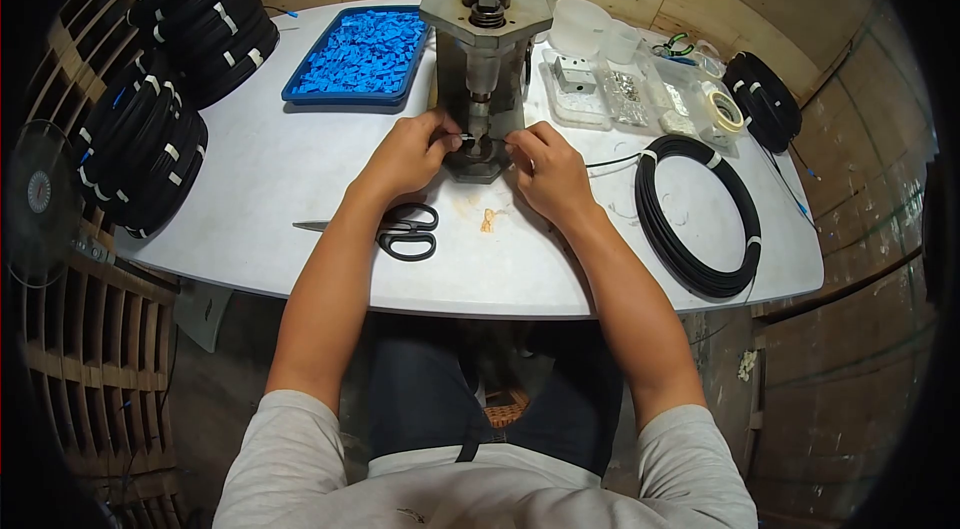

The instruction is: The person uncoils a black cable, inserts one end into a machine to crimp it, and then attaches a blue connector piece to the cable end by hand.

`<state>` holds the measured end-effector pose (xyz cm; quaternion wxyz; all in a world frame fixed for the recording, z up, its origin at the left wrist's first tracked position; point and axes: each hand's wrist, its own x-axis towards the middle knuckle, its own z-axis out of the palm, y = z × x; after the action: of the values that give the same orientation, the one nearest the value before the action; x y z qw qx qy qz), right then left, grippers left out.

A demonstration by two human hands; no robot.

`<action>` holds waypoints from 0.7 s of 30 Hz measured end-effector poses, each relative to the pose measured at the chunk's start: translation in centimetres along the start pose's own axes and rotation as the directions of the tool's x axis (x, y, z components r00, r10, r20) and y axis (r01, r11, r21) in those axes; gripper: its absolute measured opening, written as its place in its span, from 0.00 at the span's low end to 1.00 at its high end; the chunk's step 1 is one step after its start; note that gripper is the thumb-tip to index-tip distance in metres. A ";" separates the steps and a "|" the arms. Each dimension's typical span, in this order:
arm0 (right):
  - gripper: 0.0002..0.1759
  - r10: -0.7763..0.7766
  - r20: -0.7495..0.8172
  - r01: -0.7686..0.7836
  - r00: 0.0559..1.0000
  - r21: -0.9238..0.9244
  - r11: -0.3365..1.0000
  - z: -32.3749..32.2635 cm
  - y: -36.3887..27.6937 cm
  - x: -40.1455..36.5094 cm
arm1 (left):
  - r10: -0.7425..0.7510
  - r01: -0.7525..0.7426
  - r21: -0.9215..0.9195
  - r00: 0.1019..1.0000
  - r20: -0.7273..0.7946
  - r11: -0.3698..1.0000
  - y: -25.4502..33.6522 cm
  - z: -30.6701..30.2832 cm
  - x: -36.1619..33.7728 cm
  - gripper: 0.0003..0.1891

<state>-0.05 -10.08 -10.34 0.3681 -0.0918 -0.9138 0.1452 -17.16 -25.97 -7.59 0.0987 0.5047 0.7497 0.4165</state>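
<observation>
A metal bench press point(481, 69) stands at the middle of the table, its ram pointing straight down. My left hand point(412, 157) is at the left side of the press's lower tooling, fingers pinched on a small item too tiny to name. On the other side, my right hand point(552, 167) pinches a thin black cable point(612, 163) close to the tooling. That cable runs right to a coil of black cable point(648, 219) lying flat, tied with white bands. Black-handled scissors point(408, 231) lie beside my left forearm.
A blue tray point(290, 101) full of small blue parts sits back left. Stacked cable coils point(215, 24) line the left edge. Clear plastic boxes point(628, 99), a tape roll point(723, 111) and another coil point(762, 101) stand at the right. An orange-brown scrap point(488, 220) lies before the press.
</observation>
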 end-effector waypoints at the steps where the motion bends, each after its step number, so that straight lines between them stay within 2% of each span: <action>1: 0.08 0.008 0.001 -0.008 1.000 0.000 1.000 0.0 0.0 0.0 | 0.003 -0.003 -0.001 1.000 -0.006 1.000 -0.1 0.1 0.0 0.07; 21: 0.09 0.010 0.002 -0.010 1.000 0.008 1.000 0.1 0.1 -0.1 | 0.009 -0.009 0.000 1.000 -0.029 1.000 -0.4 0.3 0.0 0.07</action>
<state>-0.05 -9.97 -10.46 0.3669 -0.0947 -0.9131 0.1506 -17.26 -25.86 -8.12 0.0861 0.5019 0.7488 0.4242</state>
